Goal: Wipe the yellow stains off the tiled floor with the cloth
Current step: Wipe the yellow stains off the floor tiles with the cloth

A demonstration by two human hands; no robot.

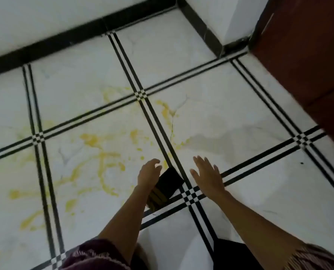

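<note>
Dark fabric with yellow-brown stripes, the folded cloth (165, 189) lies flat on the white marble-look tiled floor (240, 114), just left of the black double grout lines and near their crossing. The left hand (149, 175) hangs over its left edge and hides part of it; the fingers (156, 162) are loosely curled and hold nothing, and I cannot tell if the palm touches the fabric. The right hand (208, 174) is spread open and empty, to the right of the cloth, apart from it, over the grout lines.

The yellow stains (96, 152) are spread widely, mostly to the left and beyond the cloth, with thinner streaks on the tile ahead. In my judgement the main risk is smearing: one small cloth against so much wet-looking yellow may push it into the grout lines or onto clean tiles. A loose grip may also let the cloth slide away under the palm. The dark garment (232, 254) near the knees could touch the stains.
</note>
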